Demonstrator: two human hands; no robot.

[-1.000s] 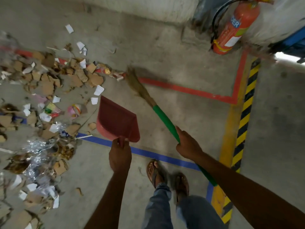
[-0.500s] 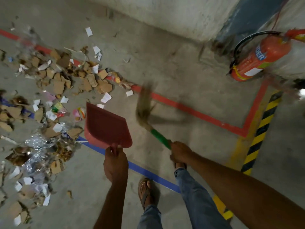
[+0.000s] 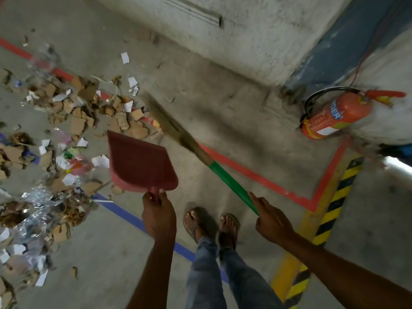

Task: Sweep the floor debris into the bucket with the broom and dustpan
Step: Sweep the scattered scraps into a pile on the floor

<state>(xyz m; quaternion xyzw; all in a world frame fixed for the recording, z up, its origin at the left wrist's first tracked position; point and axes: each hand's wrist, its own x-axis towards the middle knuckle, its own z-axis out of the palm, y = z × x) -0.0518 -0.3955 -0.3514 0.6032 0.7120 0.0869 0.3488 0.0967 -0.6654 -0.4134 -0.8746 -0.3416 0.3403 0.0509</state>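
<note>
Concrete floor (image 3: 223, 112) strewn with debris (image 3: 73, 121); left hand (image 3: 158, 216) grips dustpan (image 3: 140, 162), right hand (image 3: 273, 221) grips broom (image 3: 200, 152).

Red dustpan (image 3: 140, 162); green-handled broom (image 3: 227, 178); yellow-black striped floor marking (image 3: 334, 204).

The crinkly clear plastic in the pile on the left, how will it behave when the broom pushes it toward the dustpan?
The clear plastic looks thin and crumpled, so probably very light and floppy. It may spring up or drift over the broom bristles rather than slide. It lies tangled with cardboard scraps, which might drag along.
</note>
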